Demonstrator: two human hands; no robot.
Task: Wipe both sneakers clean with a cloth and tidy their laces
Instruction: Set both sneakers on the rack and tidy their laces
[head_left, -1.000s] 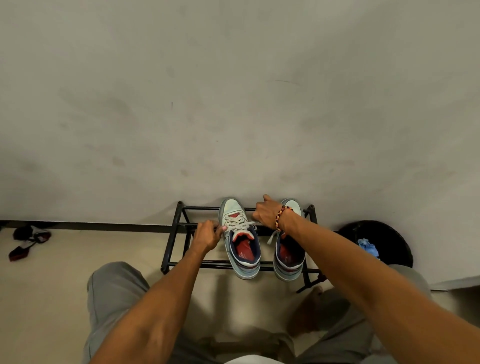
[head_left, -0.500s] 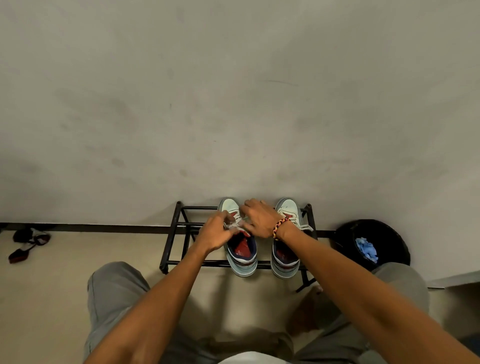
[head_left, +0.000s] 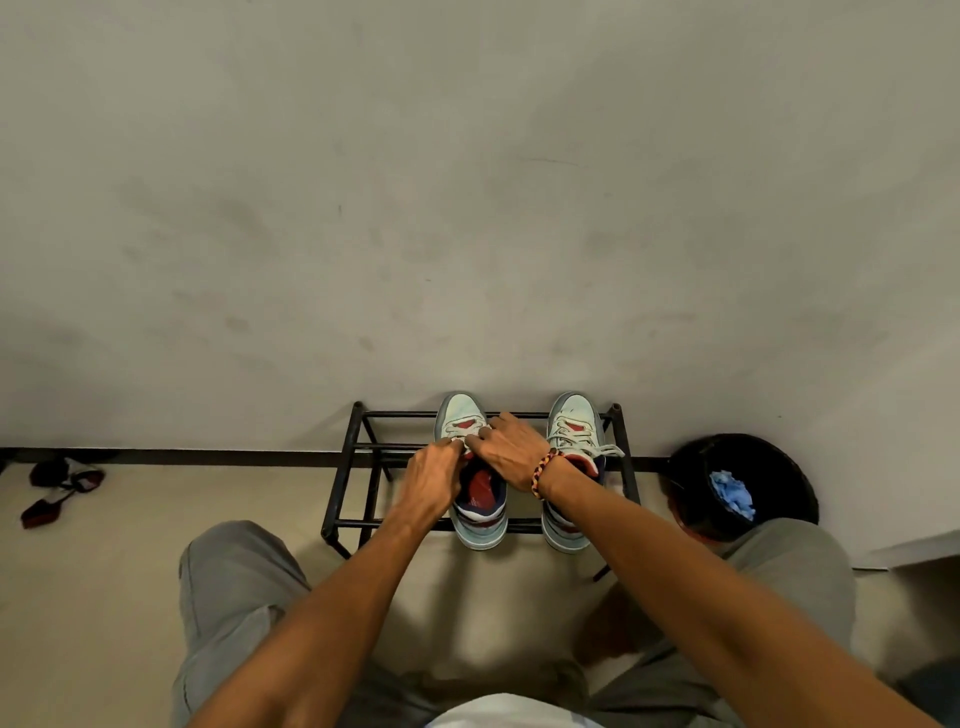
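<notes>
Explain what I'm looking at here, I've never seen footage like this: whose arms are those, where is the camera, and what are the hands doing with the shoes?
There is no machine here. A person wears one wide-angle camera on the head, looking forward and down, so the two arms reaching in from the bottom are their own. A black metal shoe rack stands on the floor against the wall, with two pale blue sneakers on top, toes to the wall. Both hands work at the left sneaker: the left hand and the right hand, which wears a braided bracelet, pinch its laces near the tongue. The right sneaker is untouched, its laces loose. A dark bin to the right holds something crumpled and blue.
</notes>
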